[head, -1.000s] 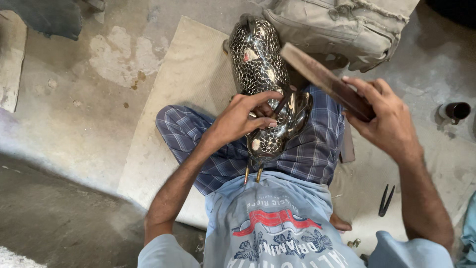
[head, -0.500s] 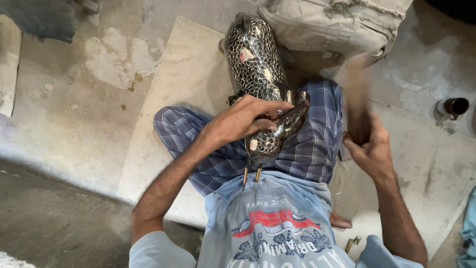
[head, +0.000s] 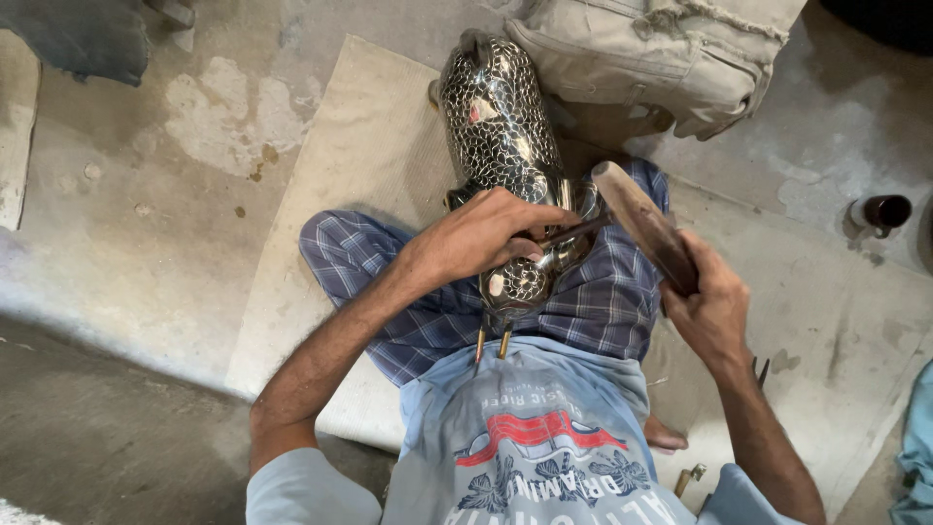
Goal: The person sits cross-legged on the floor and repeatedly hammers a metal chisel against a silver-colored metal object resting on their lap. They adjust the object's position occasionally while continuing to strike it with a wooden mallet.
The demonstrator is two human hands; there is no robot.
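Observation:
A shiny metal animal figure (head: 501,126) with a scale pattern lies along my lap, over my blue checked cloth. My left hand (head: 481,233) rests on its middle and pinches a thin dark metal punch (head: 573,231) against the surface. My right hand (head: 714,306) grips a long brown wooden mallet (head: 637,219), whose upper end sits at the punch's outer tip. Two small brass pegs (head: 491,342) stick out of the figure's near end, by my shirt.
I sit on a beige mat (head: 360,165) on a stained concrete floor. A beige canvas bag (head: 661,53) lies at the top right. A small dark cup (head: 884,211) stands at the right. Small metal tools (head: 760,369) lie behind my right wrist.
My right hand swung the mallet from a raised position at the right down to the punch. The left hand stayed on the figure.

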